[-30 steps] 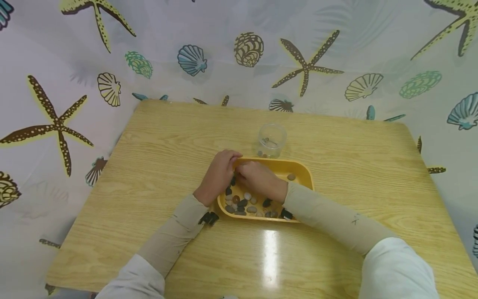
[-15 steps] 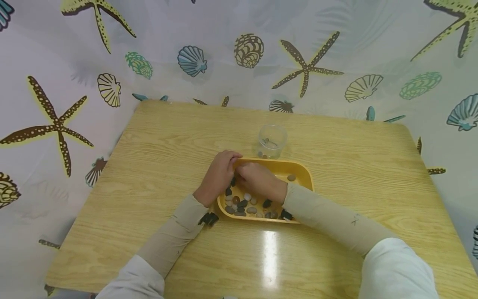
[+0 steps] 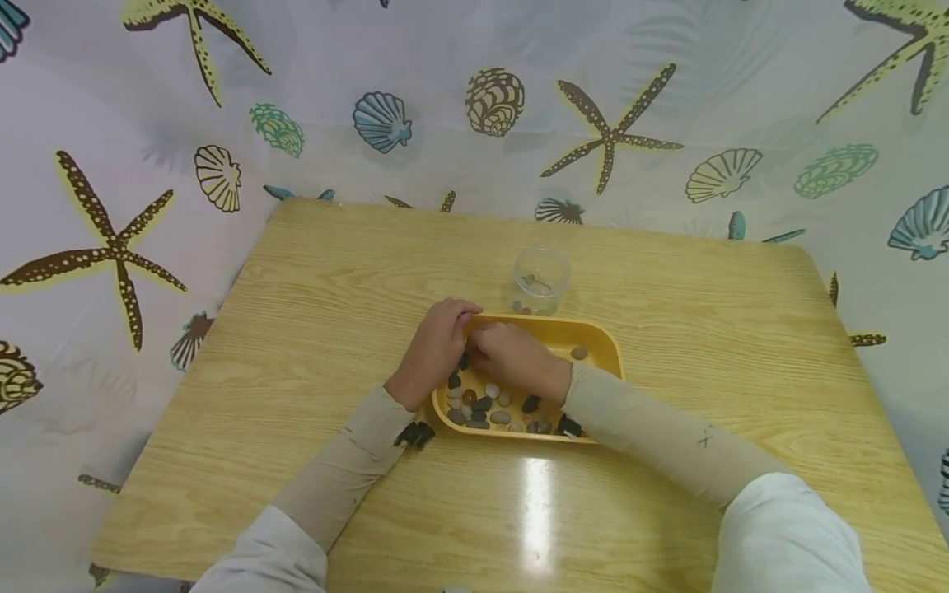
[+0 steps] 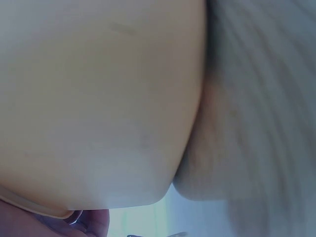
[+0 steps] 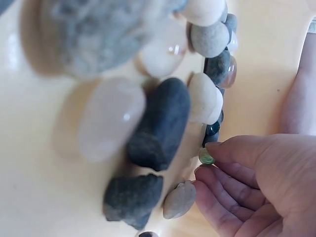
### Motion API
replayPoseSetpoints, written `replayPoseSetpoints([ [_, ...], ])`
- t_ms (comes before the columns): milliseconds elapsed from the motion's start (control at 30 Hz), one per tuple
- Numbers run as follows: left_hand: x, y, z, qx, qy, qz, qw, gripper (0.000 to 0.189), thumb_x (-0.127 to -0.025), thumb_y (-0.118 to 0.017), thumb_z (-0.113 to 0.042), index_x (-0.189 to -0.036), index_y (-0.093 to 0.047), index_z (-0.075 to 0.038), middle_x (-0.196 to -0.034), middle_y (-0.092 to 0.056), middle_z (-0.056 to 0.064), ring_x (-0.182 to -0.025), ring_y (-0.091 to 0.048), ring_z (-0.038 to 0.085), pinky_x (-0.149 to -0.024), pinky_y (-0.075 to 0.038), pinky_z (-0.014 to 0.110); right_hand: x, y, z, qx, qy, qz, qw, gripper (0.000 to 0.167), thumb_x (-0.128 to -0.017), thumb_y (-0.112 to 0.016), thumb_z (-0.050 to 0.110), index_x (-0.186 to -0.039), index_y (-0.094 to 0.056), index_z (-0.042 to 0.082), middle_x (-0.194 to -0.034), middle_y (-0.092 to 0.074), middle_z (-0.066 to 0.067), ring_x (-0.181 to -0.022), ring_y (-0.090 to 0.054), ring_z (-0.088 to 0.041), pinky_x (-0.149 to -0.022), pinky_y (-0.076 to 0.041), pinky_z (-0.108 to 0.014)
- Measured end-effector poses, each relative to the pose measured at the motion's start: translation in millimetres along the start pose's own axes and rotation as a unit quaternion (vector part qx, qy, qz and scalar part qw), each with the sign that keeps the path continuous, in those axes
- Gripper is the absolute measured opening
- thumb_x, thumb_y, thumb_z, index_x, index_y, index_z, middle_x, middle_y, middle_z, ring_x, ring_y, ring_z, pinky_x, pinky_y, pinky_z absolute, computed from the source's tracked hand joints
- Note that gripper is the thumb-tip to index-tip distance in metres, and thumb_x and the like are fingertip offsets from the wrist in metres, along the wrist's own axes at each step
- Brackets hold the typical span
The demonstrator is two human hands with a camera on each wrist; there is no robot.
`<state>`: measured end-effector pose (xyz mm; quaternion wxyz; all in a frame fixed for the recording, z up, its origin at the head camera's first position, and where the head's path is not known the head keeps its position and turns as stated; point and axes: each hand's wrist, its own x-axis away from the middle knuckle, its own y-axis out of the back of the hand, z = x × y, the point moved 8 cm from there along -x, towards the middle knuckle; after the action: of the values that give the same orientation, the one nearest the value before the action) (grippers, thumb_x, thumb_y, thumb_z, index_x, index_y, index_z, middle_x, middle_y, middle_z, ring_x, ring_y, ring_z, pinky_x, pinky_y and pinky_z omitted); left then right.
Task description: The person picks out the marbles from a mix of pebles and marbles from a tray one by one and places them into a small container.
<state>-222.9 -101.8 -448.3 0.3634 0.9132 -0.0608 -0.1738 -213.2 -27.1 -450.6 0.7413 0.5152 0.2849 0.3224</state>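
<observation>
My left hand (image 3: 439,344) grips the far left rim of a yellow plastic tray (image 3: 593,333). In the left wrist view, the tray's outer wall (image 4: 98,108) fills much of the picture, with part of a hand (image 4: 54,222) at the lower left edge. Inside the tray, my right hand (image 3: 522,356) is low at the left end. In the right wrist view its thumb and forefinger pinch a small green glass marble (image 5: 206,156) near the tray floor. Around it lie dark, white and grey pebbles, among them a dark oblong pebble (image 5: 160,121) and a grey-beige pebble (image 5: 179,199).
A clear plastic cup (image 3: 541,280) with a few small pieces in it stands just behind the tray. The wooden table (image 3: 356,272) reaches back to a curtain (image 3: 445,49) printed with shells and starfish. A lone pebble (image 3: 579,352) lies at the tray's right.
</observation>
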Motion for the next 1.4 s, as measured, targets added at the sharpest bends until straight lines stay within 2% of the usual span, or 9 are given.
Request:
replayPoseSetpoints([
  [133,0.4,0.3,-2.2,0.003,-0.007,0.002,1.0,0.022,-0.099,-0.043,-0.009,-0.11,-0.062,-0.008,-0.108,-0.06,0.004,-0.105,-0.053,0.019,-0.092,-0.043,0.032,1.0,2,-2,-0.017,-0.005,0.003,0.9998,0.006,-0.086,-0.059,0.008,-0.082,-0.063,0.01,-0.075,-0.057,0.003,-0.065,-0.053,-0.009,-0.061,-0.046,-0.023],
  [300,1.4,1.0,-3.0,0.002,-0.004,0.004,1.0,0.023,-0.099,-0.042,-0.008,-0.111,-0.062,-0.009,-0.109,-0.06,0.003,-0.105,-0.053,0.018,-0.092,-0.043,0.031,1.5,5,-5,-0.042,-0.021,0.028,0.9985,0.01,-0.087,-0.057,0.009,-0.079,-0.061,0.013,-0.069,-0.054,0.006,-0.061,-0.048,-0.008,-0.059,-0.043,-0.021],
  [433,1.5,1.7,-3.2,-0.001,0.004,0.004,1.0,0.023,-0.099,-0.042,-0.008,-0.11,-0.062,-0.009,-0.107,-0.06,0.002,-0.104,-0.053,0.017,-0.091,-0.043,0.03,2.4,11,-4,-0.034,-0.013,0.039,0.9986,0.009,-0.087,-0.058,0.007,-0.08,-0.063,0.011,-0.07,-0.054,0.005,-0.061,-0.046,-0.009,-0.06,-0.042,-0.022],
  [633,1.1,0.6,-1.8,-0.008,0.004,0.007,0.9999,0.022,-0.099,-0.043,-0.007,-0.111,-0.062,-0.008,-0.108,-0.06,0.003,-0.104,-0.053,0.018,-0.091,-0.044,0.032,5.9,23,-7,-0.015,-0.024,0.034,0.999,0.004,-0.084,-0.065,0.008,-0.086,-0.068,0.01,-0.08,-0.062,0.004,-0.065,-0.05,-0.009,-0.063,-0.045,-0.023],
  [800,1.1,0.2,-1.1,-0.009,0.001,0.007,0.9999,0.022,-0.099,-0.043,-0.007,-0.111,-0.062,-0.008,-0.108,-0.06,0.003,-0.104,-0.053,0.018,-0.09,-0.044,0.031,8.8,31,-10,-0.015,-0.039,0.046,0.9981,0.013,-0.085,-0.063,0.008,-0.096,-0.071,0.006,-0.091,-0.067,0.0,-0.075,-0.056,-0.01,-0.071,-0.048,-0.026],
  [933,1.8,0.1,-1.9,-0.001,-0.001,0.007,1.0,0.023,-0.099,-0.043,-0.006,-0.111,-0.062,-0.008,-0.108,-0.06,0.005,-0.103,-0.054,0.019,-0.088,-0.045,0.031,12.0,37,-13,-0.027,-0.058,0.055,0.9964,0.014,-0.087,-0.064,0.012,-0.099,-0.071,0.006,-0.093,-0.067,0.0,-0.079,-0.057,-0.012,-0.073,-0.049,-0.028],
  [1067,2.5,0.0,-1.4,0.007,0.001,0.007,1.0,0.023,-0.098,-0.043,-0.006,-0.112,-0.062,-0.006,-0.108,-0.061,0.006,-0.102,-0.054,0.018,-0.086,-0.045,0.031,16.3,47,-16,-0.034,-0.069,0.045,0.996,0.017,-0.088,-0.065,0.015,-0.101,-0.07,0.005,-0.093,-0.067,-0.002,-0.081,-0.06,-0.013,-0.072,-0.05,-0.029],
  [1400,2.3,-0.4,0.8,0.006,0.012,0.013,0.9998,0.023,-0.099,-0.042,-0.008,-0.112,-0.062,-0.007,-0.109,-0.06,0.005,-0.104,-0.053,0.018,-0.088,-0.045,0.03,28.8,78,-31,-0.029,-0.07,-0.02,0.997,0.016,-0.088,-0.064,0.014,-0.1,-0.069,0.004,-0.093,-0.066,-0.005,-0.083,-0.061,-0.016,-0.074,-0.051,-0.03],
])
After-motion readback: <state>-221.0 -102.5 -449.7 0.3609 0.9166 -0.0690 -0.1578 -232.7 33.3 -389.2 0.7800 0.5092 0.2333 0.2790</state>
